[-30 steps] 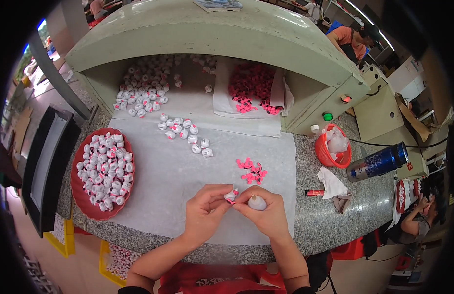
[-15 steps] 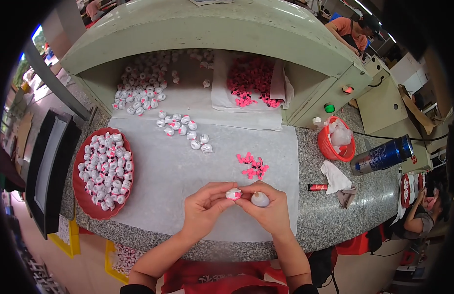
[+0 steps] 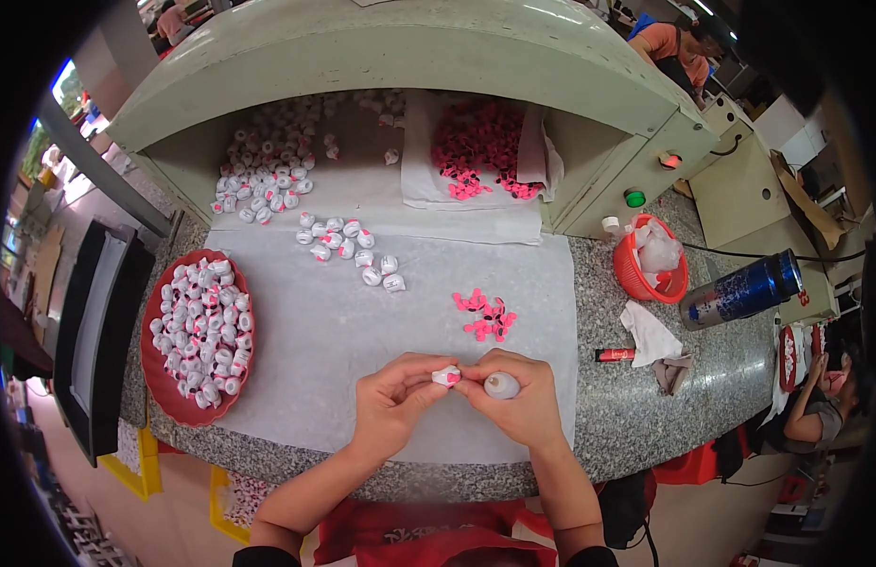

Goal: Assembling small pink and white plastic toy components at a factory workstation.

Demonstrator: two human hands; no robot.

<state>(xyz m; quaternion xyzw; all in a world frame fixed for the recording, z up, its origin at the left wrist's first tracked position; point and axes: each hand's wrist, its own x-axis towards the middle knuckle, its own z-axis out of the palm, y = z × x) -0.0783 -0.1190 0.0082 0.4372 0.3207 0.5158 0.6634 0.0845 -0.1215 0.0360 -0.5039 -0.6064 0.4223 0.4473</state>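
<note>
Between my two hands, over the white paper sheet [image 3: 315, 378], is a small white rounded piece with a pink part [image 3: 446, 377]. My left hand [image 3: 396, 395] pinches it from the left. The fingertips of my right hand [image 3: 521, 402] press on its other side, and the same hand keeps a small whitish bottle with a tan tip [image 3: 502, 385] in its curled fingers. Just beyond my hands lies a loose cluster of pink pieces with dark spots [image 3: 485, 316]. Farther up the sheet, several more white pieces [image 3: 348, 244] lie in a loose group.
At left stands a red scalloped tray [image 3: 173, 406] heaped with white pieces, beside a black bin [image 3: 88, 340]. A pale green metal housing [image 3: 390, 57] arches over more pieces at the back. On the right are a red basket [image 3: 624, 269], a cloth [image 3: 650, 333] and a blue tumbler [image 3: 740, 293].
The white piece has turned slightly between my fingers, and its pink part shows more. The bottle in my right hand has tilted a little. My view has shifted slightly.
</note>
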